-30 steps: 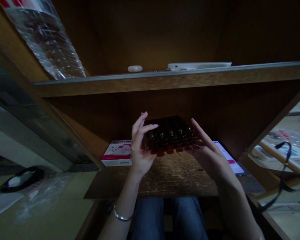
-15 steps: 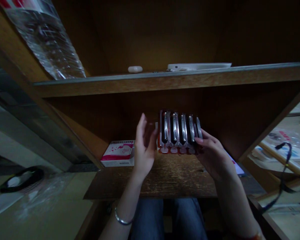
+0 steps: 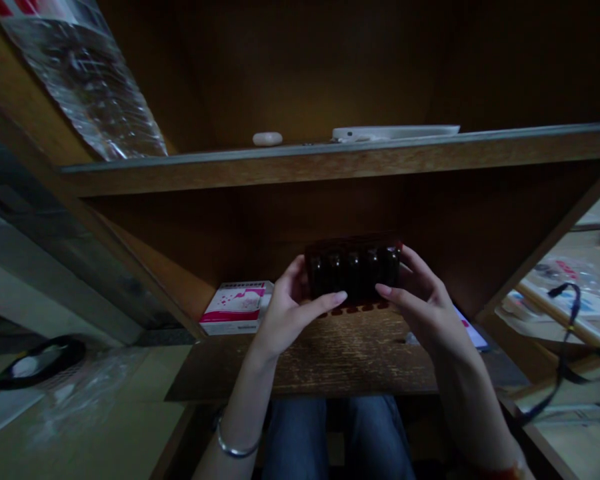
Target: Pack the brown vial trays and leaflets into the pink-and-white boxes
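Between my two hands is a plastic pack of dark oral-liquid ampoules [image 3: 354, 270], several standing side by side in a row. My left hand [image 3: 293, 310] grips its left end, thumb across the near face. The right end is held by my right hand [image 3: 423, 300], with that thumb also pressed on the front. Fingers behind the pack are partly hidden. The pack is above the worn wooden board [image 3: 350, 360], inside the lower cabinet opening. Left of my left hand lies a white and pink box [image 3: 235, 308].
On the upper shelf [image 3: 280, 172] are a clear plastic bottle [image 3: 87, 87], a small white case [image 3: 267, 139] and a flat white device [image 3: 397, 133]. A flat white and blue item [image 3: 473, 331] lies behind my right wrist. A dark cable [image 3: 565, 360] hangs at right.
My left hand has moved right and taken hold of the pack's left end. The pack has turned, now showing a darker face, and sits slightly lower.
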Demonstrator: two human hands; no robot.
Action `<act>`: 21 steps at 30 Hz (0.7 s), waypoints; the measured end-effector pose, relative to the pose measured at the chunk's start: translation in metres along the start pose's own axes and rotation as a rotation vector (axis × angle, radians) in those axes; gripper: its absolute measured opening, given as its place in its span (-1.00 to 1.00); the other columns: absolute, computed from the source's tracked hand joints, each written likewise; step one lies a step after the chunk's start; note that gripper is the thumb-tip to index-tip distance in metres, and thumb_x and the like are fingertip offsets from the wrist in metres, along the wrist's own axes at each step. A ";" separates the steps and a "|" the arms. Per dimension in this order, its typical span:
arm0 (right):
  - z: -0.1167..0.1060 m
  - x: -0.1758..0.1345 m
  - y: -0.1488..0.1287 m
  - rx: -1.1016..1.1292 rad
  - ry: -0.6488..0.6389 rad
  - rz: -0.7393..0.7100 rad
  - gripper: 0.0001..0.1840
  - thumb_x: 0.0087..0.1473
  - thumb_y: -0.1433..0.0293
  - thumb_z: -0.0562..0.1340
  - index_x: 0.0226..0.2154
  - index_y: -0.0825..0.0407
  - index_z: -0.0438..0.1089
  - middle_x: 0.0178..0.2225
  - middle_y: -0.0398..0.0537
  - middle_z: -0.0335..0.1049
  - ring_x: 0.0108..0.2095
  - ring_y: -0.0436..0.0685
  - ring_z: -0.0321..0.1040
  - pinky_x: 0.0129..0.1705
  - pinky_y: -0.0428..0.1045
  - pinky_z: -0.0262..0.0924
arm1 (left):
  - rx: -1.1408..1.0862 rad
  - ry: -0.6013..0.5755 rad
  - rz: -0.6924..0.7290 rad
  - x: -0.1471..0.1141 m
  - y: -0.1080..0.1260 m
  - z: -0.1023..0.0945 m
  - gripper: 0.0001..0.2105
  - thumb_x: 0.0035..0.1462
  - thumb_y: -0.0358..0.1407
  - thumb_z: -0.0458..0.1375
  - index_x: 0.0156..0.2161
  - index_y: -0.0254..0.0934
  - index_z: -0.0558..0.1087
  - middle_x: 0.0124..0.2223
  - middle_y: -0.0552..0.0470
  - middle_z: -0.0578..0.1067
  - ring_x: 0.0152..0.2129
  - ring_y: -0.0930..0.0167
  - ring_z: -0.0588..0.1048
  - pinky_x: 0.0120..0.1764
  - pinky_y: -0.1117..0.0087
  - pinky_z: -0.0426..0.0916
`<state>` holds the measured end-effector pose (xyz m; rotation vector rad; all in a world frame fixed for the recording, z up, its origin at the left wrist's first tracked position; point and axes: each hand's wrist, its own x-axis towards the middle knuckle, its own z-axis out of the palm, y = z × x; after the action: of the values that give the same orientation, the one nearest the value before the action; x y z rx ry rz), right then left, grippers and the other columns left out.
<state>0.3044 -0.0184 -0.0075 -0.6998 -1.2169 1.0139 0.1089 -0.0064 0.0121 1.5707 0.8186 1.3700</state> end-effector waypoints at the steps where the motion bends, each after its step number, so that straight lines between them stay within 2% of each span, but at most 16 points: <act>1: 0.000 -0.001 -0.002 -0.043 -0.010 -0.033 -0.34 0.01 0.35 0.40 0.17 -0.24 0.31 0.23 -0.10 0.33 0.22 0.26 0.27 0.26 0.24 0.18 | 0.059 -0.006 0.065 -0.001 0.000 0.000 -0.53 -0.08 -0.34 0.42 -0.03 -0.16 0.42 -0.04 -0.01 0.57 -0.10 0.27 0.55 -0.02 0.21 0.47; 4: -0.001 -0.005 -0.014 -0.146 -0.034 -0.091 -0.35 0.09 0.33 0.35 0.22 -0.24 0.26 0.31 -0.13 0.20 0.32 0.25 0.11 0.35 0.21 0.00 | 0.201 -0.059 0.276 -0.004 0.001 0.000 -0.55 -0.01 -0.39 0.37 -0.02 -0.14 0.35 0.05 -0.06 0.52 0.01 0.27 0.51 0.08 0.18 0.41; 6: -0.003 -0.009 -0.020 -0.189 -0.061 -0.075 -0.33 0.13 0.30 0.31 0.27 -0.27 0.19 0.35 -0.19 0.12 0.37 0.24 0.00 0.40 0.20 -0.13 | 0.247 -0.096 0.405 -0.003 0.000 -0.002 -0.59 0.05 -0.39 0.33 -0.01 -0.12 0.33 0.14 -0.12 0.47 0.13 0.23 0.43 0.17 0.09 0.32; 8: -0.008 -0.011 -0.021 -0.210 -0.098 -0.047 -0.26 0.10 0.25 0.33 0.29 -0.31 0.14 0.38 -0.27 0.04 0.40 0.24 -0.11 0.42 0.20 -0.25 | 0.329 -0.104 0.520 -0.001 -0.001 -0.006 -0.58 0.06 -0.37 0.32 0.00 -0.10 0.31 0.20 -0.14 0.43 0.24 0.18 0.31 0.26 -0.03 0.17; 10: -0.013 -0.011 -0.015 -0.167 -0.129 0.004 -0.17 0.02 0.18 0.38 0.30 -0.33 0.12 0.38 -0.30 0.03 0.40 0.27 -0.12 0.42 0.22 -0.28 | 0.449 -0.093 0.613 0.002 -0.001 -0.010 -0.57 0.07 -0.36 0.32 0.01 -0.11 0.30 0.26 -0.17 0.38 0.32 0.15 0.17 0.31 -0.15 -0.02; 11: -0.015 -0.010 -0.011 -0.119 -0.124 0.044 -0.15 -0.02 0.13 0.39 0.29 -0.33 0.13 0.37 -0.29 0.05 0.39 0.30 -0.07 0.41 0.24 -0.22 | 0.512 -0.091 0.651 0.003 -0.001 -0.011 -0.59 0.09 -0.36 0.31 0.01 -0.11 0.29 0.29 -0.18 0.34 0.34 0.14 0.12 0.32 -0.18 -0.10; 13: -0.015 -0.006 -0.005 0.000 -0.064 0.147 -0.16 -0.02 0.01 0.36 0.28 -0.29 0.17 0.33 -0.20 0.16 0.32 0.36 0.10 0.32 0.29 0.03 | 0.630 -0.090 0.716 0.004 0.000 -0.014 -0.66 0.15 -0.36 0.25 0.01 -0.12 0.29 0.34 -0.18 0.26 0.37 0.15 0.03 0.32 -0.22 -0.19; 15: -0.008 -0.004 -0.004 0.093 0.013 0.243 -0.24 0.02 -0.07 0.29 0.23 -0.19 0.28 0.24 -0.09 0.31 0.21 0.39 0.28 0.15 0.28 0.29 | 0.727 -0.089 0.771 0.003 -0.001 -0.014 -0.73 0.22 -0.37 0.17 0.00 -0.10 0.31 0.38 -0.12 0.19 0.38 0.19 -0.02 0.32 -0.22 -0.19; 17: 0.003 -0.004 -0.009 0.129 0.045 0.302 -0.37 0.03 -0.02 0.30 0.10 -0.09 0.44 0.11 -0.02 0.47 0.08 0.37 0.42 0.01 0.20 0.41 | 0.781 -0.095 0.809 0.001 -0.005 -0.012 -0.74 0.27 -0.39 0.10 0.03 -0.06 0.32 0.41 -0.04 0.13 0.38 0.22 -0.02 0.33 -0.17 -0.14; 19: 0.012 -0.006 -0.017 0.135 0.054 0.326 -0.54 0.02 0.09 0.36 -0.06 -0.05 0.53 -0.05 -0.03 0.58 -0.06 0.30 0.52 -0.09 0.10 0.45 | 0.722 -0.072 0.825 0.001 -0.010 -0.009 -0.66 0.26 -0.36 0.13 0.10 -0.01 0.30 0.43 0.00 0.08 0.38 0.23 -0.01 0.34 -0.10 -0.09; 21: 0.016 -0.008 -0.023 0.150 0.060 0.324 -0.63 0.01 0.14 0.38 -0.15 -0.03 0.56 -0.16 -0.05 0.61 -0.17 0.23 0.56 -0.17 0.03 0.46 | 0.526 0.036 0.775 0.001 -0.016 -0.007 -0.48 0.20 -0.28 0.22 0.22 0.02 0.19 0.45 -0.04 0.03 0.36 0.18 0.06 0.32 -0.03 0.03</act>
<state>0.2939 -0.0362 0.0131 -0.8185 -0.9817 1.3280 0.1034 0.0027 -0.0021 2.4444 0.6366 1.8068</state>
